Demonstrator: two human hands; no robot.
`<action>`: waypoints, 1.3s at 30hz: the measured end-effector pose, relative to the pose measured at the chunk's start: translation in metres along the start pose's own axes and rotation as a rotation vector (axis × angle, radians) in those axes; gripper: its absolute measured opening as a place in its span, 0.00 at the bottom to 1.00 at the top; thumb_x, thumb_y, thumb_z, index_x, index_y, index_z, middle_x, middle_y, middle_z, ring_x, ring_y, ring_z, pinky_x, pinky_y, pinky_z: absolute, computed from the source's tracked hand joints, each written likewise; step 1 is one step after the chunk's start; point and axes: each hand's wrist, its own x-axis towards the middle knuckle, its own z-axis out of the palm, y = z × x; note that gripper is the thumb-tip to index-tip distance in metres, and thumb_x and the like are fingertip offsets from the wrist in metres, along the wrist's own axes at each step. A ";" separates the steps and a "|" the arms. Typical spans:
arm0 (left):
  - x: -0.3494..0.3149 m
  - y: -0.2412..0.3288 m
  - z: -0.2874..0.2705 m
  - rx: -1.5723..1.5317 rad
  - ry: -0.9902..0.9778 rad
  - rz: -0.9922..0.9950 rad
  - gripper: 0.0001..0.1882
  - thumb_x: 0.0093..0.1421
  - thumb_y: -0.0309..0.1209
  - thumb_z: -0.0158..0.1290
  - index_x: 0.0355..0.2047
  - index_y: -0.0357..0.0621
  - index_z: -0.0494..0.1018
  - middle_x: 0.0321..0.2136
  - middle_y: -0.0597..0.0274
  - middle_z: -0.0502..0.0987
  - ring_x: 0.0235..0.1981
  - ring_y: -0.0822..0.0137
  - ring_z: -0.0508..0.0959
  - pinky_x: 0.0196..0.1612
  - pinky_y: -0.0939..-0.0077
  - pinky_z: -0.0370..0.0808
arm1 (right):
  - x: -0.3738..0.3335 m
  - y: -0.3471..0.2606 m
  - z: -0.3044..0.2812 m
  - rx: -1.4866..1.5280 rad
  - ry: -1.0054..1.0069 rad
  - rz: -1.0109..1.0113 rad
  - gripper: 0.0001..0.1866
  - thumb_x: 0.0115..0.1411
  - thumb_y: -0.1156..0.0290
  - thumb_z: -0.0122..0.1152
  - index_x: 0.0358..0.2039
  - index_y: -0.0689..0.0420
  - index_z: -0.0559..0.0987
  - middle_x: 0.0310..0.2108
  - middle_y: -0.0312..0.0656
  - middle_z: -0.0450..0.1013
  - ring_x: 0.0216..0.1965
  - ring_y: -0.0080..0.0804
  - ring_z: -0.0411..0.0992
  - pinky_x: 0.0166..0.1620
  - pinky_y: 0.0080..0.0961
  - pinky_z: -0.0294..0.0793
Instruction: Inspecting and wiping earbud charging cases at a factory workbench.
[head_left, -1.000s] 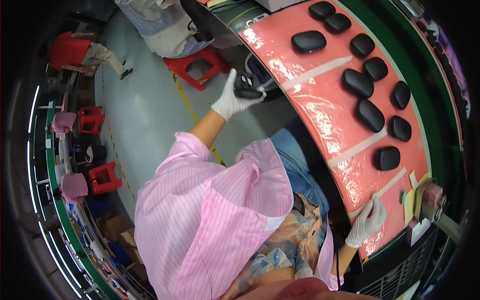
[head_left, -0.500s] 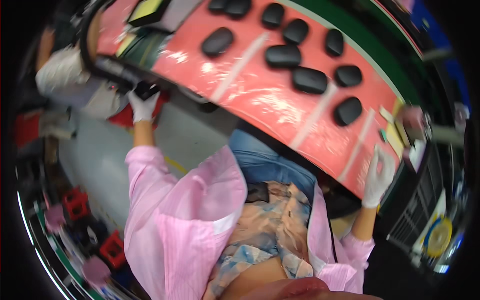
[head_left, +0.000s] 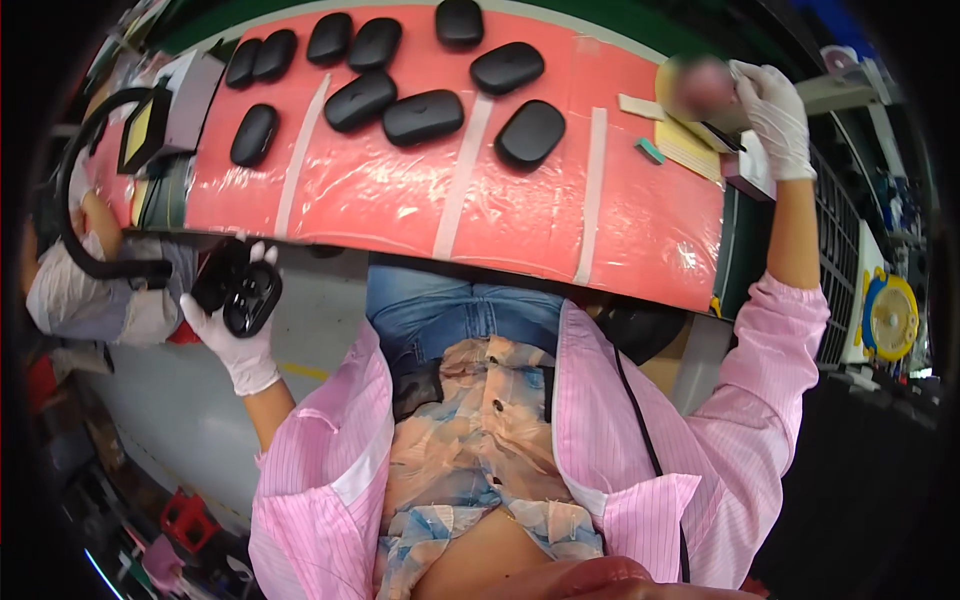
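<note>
My left hand [head_left: 235, 345], in a white glove, holds an opened black earbud case [head_left: 250, 298] off the table's near left edge. The case's lid is folded back and its glossy inside faces up. My right hand [head_left: 775, 115], gloved too, is stretched to the far right. Its fingers are bent in at the edge of a round thing with a blurred pinkish middle [head_left: 703, 85]; what lies between the fingertips cannot be made out. Several closed black cases [head_left: 424, 117] lie spread over the red table mat [head_left: 380, 205].
Beside the round thing lie yellow pads [head_left: 685, 148] and a small green block [head_left: 650, 151]. A box with a dark, yellow-centred front [head_left: 145, 130] and a curved black arm [head_left: 75, 200] stand at left. Another person's sleeve [head_left: 75, 290] shows there. A yellow-and-blue fan [head_left: 890, 315] is at right.
My view has turned, so the table now lies more level. My right hand has gone from above the mat to the round thing. The case in my left hand now shows its open inside.
</note>
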 end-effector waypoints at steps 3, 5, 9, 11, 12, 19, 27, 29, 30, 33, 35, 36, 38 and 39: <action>0.008 -0.028 0.077 0.265 -0.011 0.173 0.51 0.53 0.63 0.52 0.62 0.29 0.59 0.58 0.39 0.66 0.58 0.43 0.69 0.61 0.51 0.67 | 0.001 0.008 -0.010 -0.010 -0.073 -0.013 0.14 0.63 0.67 0.53 0.46 0.58 0.80 0.34 0.47 0.74 0.38 0.41 0.74 0.45 0.30 0.71; 0.020 -0.054 0.122 0.281 -0.018 0.186 0.51 0.53 0.65 0.51 0.59 0.26 0.62 0.54 0.36 0.70 0.54 0.43 0.73 0.58 0.52 0.71 | -0.009 0.022 -0.008 0.070 -0.074 -0.030 0.15 0.64 0.69 0.52 0.48 0.58 0.79 0.35 0.47 0.74 0.39 0.38 0.74 0.45 0.28 0.71; 0.036 -0.087 0.155 0.219 -0.372 0.148 0.48 0.56 0.65 0.45 0.58 0.27 0.64 0.52 0.37 0.72 0.52 0.47 0.75 0.56 0.57 0.74 | -0.005 0.020 -0.005 0.010 -0.188 0.058 0.15 0.65 0.70 0.51 0.50 0.57 0.78 0.38 0.44 0.75 0.41 0.32 0.74 0.48 0.24 0.70; 0.039 -0.100 0.174 0.178 -0.314 0.150 0.55 0.52 0.72 0.44 0.55 0.24 0.66 0.48 0.35 0.74 0.48 0.45 0.78 0.52 0.55 0.77 | -0.013 0.010 -0.009 0.064 -0.017 -0.017 0.15 0.66 0.70 0.51 0.50 0.58 0.78 0.41 0.42 0.76 0.43 0.29 0.74 0.49 0.22 0.70; 0.036 -0.106 0.185 0.218 -0.262 0.142 0.56 0.51 0.73 0.44 0.56 0.24 0.65 0.49 0.34 0.73 0.48 0.47 0.78 0.51 0.58 0.78 | -0.030 -0.008 -0.004 0.489 0.103 0.074 0.14 0.67 0.71 0.52 0.50 0.59 0.78 0.44 0.40 0.76 0.45 0.26 0.73 0.52 0.21 0.70; 0.028 -0.124 0.195 0.257 -0.345 -0.080 0.46 0.57 0.64 0.44 0.57 0.29 0.65 0.48 0.41 0.75 0.50 0.52 0.77 0.54 0.63 0.76 | -0.084 -0.233 -0.027 0.865 0.019 -0.491 0.20 0.48 0.88 0.60 0.42 0.58 0.81 0.32 0.39 0.74 0.37 0.35 0.73 0.42 0.28 0.72; 0.026 -0.135 0.193 0.493 -0.349 -0.026 0.60 0.48 0.75 0.44 0.58 0.23 0.62 0.49 0.32 0.73 0.46 0.50 0.79 0.49 0.64 0.79 | -0.109 -0.234 -0.014 0.874 0.058 -0.432 0.19 0.41 0.87 0.60 0.36 0.56 0.83 0.26 0.38 0.70 0.27 0.34 0.69 0.32 0.28 0.69; 0.025 -0.139 0.191 0.365 -0.402 -0.022 0.52 0.52 0.67 0.47 0.58 0.26 0.62 0.48 0.38 0.74 0.46 0.53 0.79 0.49 0.65 0.78 | -0.112 -0.240 -0.009 0.916 0.007 -0.483 0.17 0.41 0.85 0.61 0.33 0.56 0.82 0.26 0.38 0.70 0.28 0.33 0.70 0.31 0.27 0.68; 0.025 -0.141 0.190 0.240 -0.450 -0.011 0.45 0.55 0.59 0.50 0.58 0.29 0.62 0.47 0.43 0.75 0.46 0.55 0.79 0.50 0.66 0.78 | -0.112 -0.234 -0.014 0.791 -0.023 -0.486 0.16 0.40 0.83 0.63 0.32 0.55 0.82 0.26 0.38 0.69 0.29 0.34 0.70 0.32 0.29 0.69; 0.022 -0.137 0.191 0.343 -0.477 -0.100 0.45 0.54 0.59 0.50 0.59 0.29 0.62 0.47 0.43 0.75 0.46 0.57 0.79 0.51 0.67 0.77 | -0.112 -0.227 -0.009 0.565 0.068 -0.563 0.17 0.39 0.82 0.63 0.32 0.54 0.82 0.26 0.37 0.69 0.30 0.35 0.70 0.34 0.30 0.69; 0.019 -0.135 0.190 0.328 -0.475 -0.191 0.46 0.55 0.60 0.50 0.59 0.29 0.62 0.47 0.43 0.75 0.46 0.57 0.79 0.51 0.68 0.77 | -0.109 -0.232 -0.008 0.553 0.135 -0.554 0.18 0.37 0.82 0.64 0.33 0.54 0.82 0.26 0.37 0.69 0.30 0.37 0.70 0.35 0.31 0.69; 0.018 -0.139 0.188 0.233 -0.446 -0.213 0.46 0.55 0.60 0.50 0.59 0.29 0.62 0.47 0.43 0.75 0.46 0.57 0.79 0.51 0.67 0.77 | -0.109 -0.233 -0.006 0.590 0.163 -0.576 0.18 0.37 0.83 0.63 0.33 0.54 0.82 0.26 0.37 0.69 0.30 0.36 0.70 0.35 0.31 0.69; 0.018 -0.141 0.189 0.128 -0.441 -0.215 0.46 0.56 0.61 0.49 0.59 0.30 0.62 0.47 0.43 0.75 0.48 0.56 0.78 0.52 0.67 0.76 | -0.111 -0.232 -0.005 0.631 0.191 -0.605 0.19 0.37 0.83 0.62 0.34 0.55 0.82 0.25 0.37 0.70 0.29 0.36 0.70 0.35 0.31 0.69; 0.020 -0.143 0.189 0.127 -0.439 -0.214 0.46 0.56 0.61 0.49 0.59 0.30 0.62 0.47 0.43 0.75 0.48 0.56 0.78 0.52 0.67 0.76 | -0.121 -0.228 -0.003 0.690 0.123 -0.561 0.20 0.37 0.85 0.61 0.34 0.56 0.82 0.24 0.37 0.70 0.29 0.36 0.71 0.35 0.30 0.69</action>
